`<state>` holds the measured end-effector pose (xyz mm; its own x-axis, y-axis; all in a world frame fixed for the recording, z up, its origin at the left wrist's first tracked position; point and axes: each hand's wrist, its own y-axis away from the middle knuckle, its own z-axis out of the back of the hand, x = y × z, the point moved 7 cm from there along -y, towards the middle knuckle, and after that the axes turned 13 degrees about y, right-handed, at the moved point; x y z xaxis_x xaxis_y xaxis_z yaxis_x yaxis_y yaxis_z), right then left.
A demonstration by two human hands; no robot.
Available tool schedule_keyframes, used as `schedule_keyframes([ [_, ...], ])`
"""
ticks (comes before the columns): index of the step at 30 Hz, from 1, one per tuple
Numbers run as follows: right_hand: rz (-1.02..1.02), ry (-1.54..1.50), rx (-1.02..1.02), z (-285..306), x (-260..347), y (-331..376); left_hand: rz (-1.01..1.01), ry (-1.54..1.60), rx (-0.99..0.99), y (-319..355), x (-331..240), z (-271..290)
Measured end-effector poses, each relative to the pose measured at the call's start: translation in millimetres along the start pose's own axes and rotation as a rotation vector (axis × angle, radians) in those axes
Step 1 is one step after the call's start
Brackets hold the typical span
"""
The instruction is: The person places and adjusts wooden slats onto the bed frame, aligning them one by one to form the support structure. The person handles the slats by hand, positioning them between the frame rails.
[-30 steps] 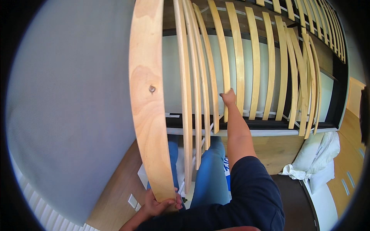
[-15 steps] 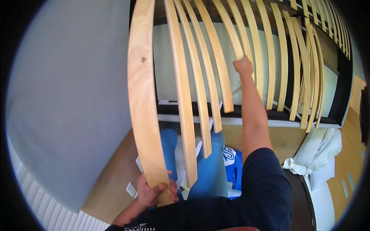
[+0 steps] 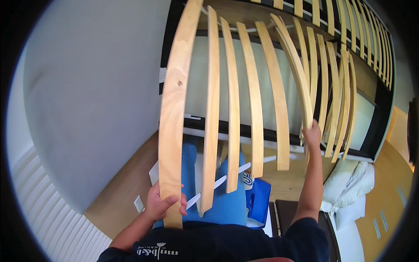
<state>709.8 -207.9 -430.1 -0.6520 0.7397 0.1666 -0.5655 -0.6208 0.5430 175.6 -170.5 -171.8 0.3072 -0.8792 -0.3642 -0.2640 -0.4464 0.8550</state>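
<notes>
At lower left, left hand (image 3: 160, 204) clamps the end slat of a wooden slat roll (image 3: 235, 109); right hand (image 3: 311, 134) grips a slat farther along, roll spread above the black bed frame (image 3: 384, 113). Step looks like unrolling; next likely needs even lowering onto the frame. Blue bag (image 3: 257, 198) with white print sits below, white pillows (image 3: 349, 187) lower right.
</notes>
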Motion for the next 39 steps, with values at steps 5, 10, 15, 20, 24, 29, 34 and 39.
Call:
schedule_keyframes([
  [5,-0.018,-0.147,-0.073,11.7,-2.7,70.9,-0.106,-0.114,0.006,-16.7,8.3,24.0],
  [10,-0.016,-0.329,-0.213,11.1,7.6,101.8,-0.168,-0.254,-0.025,-32.9,-9.9,17.9],
  [15,-0.005,-0.437,-0.272,36.5,38.8,83.9,-0.287,-0.223,0.017,-32.9,-48.1,18.6],
  [20,0.033,-0.44,-0.292,28.7,62.1,38.0,-0.413,-0.241,0.029,-71.6,-92.9,21.7],
  [24,0.014,-0.408,-0.333,10.6,75.9,13.2,-0.404,-0.351,0.012,-117.4,-112.9,35.9],
  [29,-0.02,-0.377,-0.268,-9.8,121.4,8.4,-0.391,-0.382,-0.036,-181.0,-118.8,76.2],
  [34,-0.029,-0.337,-0.273,-32.9,114.2,9.5,-0.405,-0.285,-0.058,-223.5,-110.9,117.0],
  [39,-0.03,-0.361,-0.283,-47.0,104.7,1.1,-0.427,-0.277,-0.028,-265.2,-95.9,133.4],
])
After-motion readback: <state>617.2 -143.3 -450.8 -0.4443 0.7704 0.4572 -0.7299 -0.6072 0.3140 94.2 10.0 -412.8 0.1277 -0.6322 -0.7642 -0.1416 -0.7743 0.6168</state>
